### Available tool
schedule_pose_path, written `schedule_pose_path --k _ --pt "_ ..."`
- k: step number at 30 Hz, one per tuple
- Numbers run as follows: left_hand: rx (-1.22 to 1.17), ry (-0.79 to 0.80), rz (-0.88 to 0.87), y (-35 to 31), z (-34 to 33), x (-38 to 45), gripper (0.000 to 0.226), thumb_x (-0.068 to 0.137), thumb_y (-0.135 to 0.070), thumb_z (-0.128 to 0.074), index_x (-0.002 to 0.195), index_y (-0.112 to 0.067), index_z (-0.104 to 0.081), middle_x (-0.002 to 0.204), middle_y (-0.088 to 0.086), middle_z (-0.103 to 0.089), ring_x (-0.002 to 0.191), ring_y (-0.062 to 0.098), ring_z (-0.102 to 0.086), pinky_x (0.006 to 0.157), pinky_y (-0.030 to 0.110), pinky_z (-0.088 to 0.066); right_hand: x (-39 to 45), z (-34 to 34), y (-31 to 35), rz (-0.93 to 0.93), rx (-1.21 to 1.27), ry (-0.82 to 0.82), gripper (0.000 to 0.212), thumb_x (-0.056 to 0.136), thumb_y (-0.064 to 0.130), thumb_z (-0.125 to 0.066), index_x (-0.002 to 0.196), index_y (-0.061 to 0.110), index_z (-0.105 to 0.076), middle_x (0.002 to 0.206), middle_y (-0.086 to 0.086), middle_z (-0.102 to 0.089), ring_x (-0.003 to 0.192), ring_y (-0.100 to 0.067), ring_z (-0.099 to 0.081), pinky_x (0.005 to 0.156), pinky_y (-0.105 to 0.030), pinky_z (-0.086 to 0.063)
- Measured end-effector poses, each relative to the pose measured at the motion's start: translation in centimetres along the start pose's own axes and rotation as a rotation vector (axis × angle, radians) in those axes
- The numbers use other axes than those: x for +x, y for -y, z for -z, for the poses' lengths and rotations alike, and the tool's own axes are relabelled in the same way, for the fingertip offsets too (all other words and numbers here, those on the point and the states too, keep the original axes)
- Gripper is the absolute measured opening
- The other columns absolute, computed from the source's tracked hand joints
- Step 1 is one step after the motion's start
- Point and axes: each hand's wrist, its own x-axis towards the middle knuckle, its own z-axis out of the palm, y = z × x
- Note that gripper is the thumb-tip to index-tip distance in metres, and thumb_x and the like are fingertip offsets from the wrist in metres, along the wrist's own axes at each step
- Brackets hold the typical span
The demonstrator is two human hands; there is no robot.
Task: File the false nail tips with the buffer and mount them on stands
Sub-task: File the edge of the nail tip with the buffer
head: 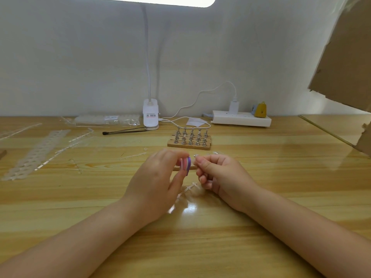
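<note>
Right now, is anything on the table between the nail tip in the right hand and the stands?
Nothing visible: bare table lies between the right hand pinching the tip and the stands just beyond it.

- A small home craft desk — a wooden tabletop (261,197) pushed against a plain white wall (80,57).
- At the far edge: a clip-on lamp (150,115) and a power strip (242,118).
- Nail-work clutter — racked stands (189,138) mid-table, clear tip strips (36,153) toward the left edge.
</note>
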Motion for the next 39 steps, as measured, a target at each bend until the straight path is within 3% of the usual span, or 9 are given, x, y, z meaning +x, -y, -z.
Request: schedule_pose_path --k 3,8,11,16,20,24,29,33,39 --pt "-0.072 -0.086 -0.042 -0.2 -0.1 0.2 0.026 0.091 -0.019 -0.052 0.111 -0.004 -0.061 0.098 0.003 -0.060 0.088 0.012 -0.057 0.081 0.026 -0.048 0.0 -0.1 0.0 0.007 -0.005 0.004 0.016 0.093 0.014 -0.058 0.081 0.005 -0.064 0.062 -0.003 -0.055 0.049 -0.009 -0.048 0.042 -0.016 -0.038" --pt "-0.049 -0.051 -0.188 0.3 -0.1 0.6 0.020 0.088 -0.004 -0.062 0.107 0.002 -0.065 0.103 0.013 -0.060 0.090 0.021 -0.062 0.083 0.031 -0.052 -0.3 -0.1 0.1 0.029 -0.008 0.058 0.019 0.097 0.014 -0.050 0.080 0.008 -0.057 0.062 -0.001 -0.048 0.050 -0.008 -0.043 0.042 -0.015 -0.031" --pt "-0.018 -0.054 -0.156 0.5 0.1 0.6 0.017 0.090 -0.002 -0.062 0.106 0.002 -0.065 0.102 0.012 -0.063 0.090 0.024 -0.064 0.079 0.039 -0.054 -0.3 -0.1 0.1 0.030 -0.001 0.053 0.020 0.095 0.016 -0.051 0.079 0.007 -0.056 0.061 -0.001 -0.045 0.049 -0.008 -0.043 0.041 -0.016 -0.029" --pt "-0.084 -0.077 -0.237 -0.5 0.0 0.6 0.023 0.094 -0.010 -0.054 0.114 -0.002 -0.063 0.105 0.012 -0.064 0.096 0.019 -0.061 0.088 0.026 -0.049 -0.3 -0.2 0.0 0.050 -0.026 0.060 0.014 0.095 0.017 -0.052 0.088 0.008 -0.059 0.061 0.000 -0.047 0.049 -0.007 -0.043 0.041 -0.016 -0.029" --pt "-0.018 -0.060 -0.146 -0.1 0.4 0.6 0.021 0.092 -0.007 -0.060 0.109 0.002 -0.066 0.102 0.015 -0.065 0.090 0.028 -0.065 0.078 0.041 -0.054 -0.4 -0.1 0.2 0.050 0.002 0.058 0.017 0.093 0.022 -0.052 0.082 0.009 -0.058 0.060 0.001 -0.046 0.050 -0.008 -0.043 0.040 -0.016 -0.028" --pt "-0.049 -0.090 -0.273 -0.7 0.3 0.8 0.023 0.097 -0.015 -0.050 0.118 -0.009 -0.058 0.104 0.014 -0.064 0.094 0.025 -0.063 0.084 0.033 -0.051 -0.4 -0.3 0.0 0.069 -0.067 0.064 0.016 0.096 0.018 -0.051 0.098 0.003 -0.059 0.057 0.004 -0.049 0.049 -0.007 -0.043 0.041 -0.016 -0.028" --pt "0.073 -0.014 -0.150 0.5 0.4 0.6 0.026 0.088 -0.003 -0.060 0.113 0.000 -0.066 0.103 0.015 -0.065 0.092 0.031 -0.063 0.078 0.044 -0.054 -0.4 -0.3 0.3 0.041 0.017 0.049 0.020 0.093 0.024 -0.051 0.079 0.010 -0.055 0.053 0.007 -0.047 0.049 -0.007 -0.042 0.038 -0.016 -0.027" --pt "-0.050 -0.071 -0.257 -0.5 0.3 0.8 0.027 0.096 -0.013 -0.051 0.122 -0.009 -0.059 0.109 0.013 -0.063 0.098 0.025 -0.062 0.088 0.030 -0.050 -0.4 -0.4 0.1 0.058 -0.035 0.038 0.013 0.096 0.017 -0.052 0.091 0.007 -0.059 0.053 0.009 -0.051 0.048 -0.006 -0.042 0.039 -0.016 -0.027" --pt "0.093 0.015 -0.131 0.5 0.7 0.6 0.030 0.091 -0.009 -0.059 0.120 -0.005 -0.063 0.107 0.013 -0.063 0.095 0.030 -0.061 0.076 0.043 -0.054 -0.3 -0.4 0.4 0.033 0.019 0.018 0.018 0.093 0.022 -0.054 0.083 0.008 -0.057 0.053 0.008 -0.049 0.049 -0.008 -0.042 0.037 -0.016 -0.027"
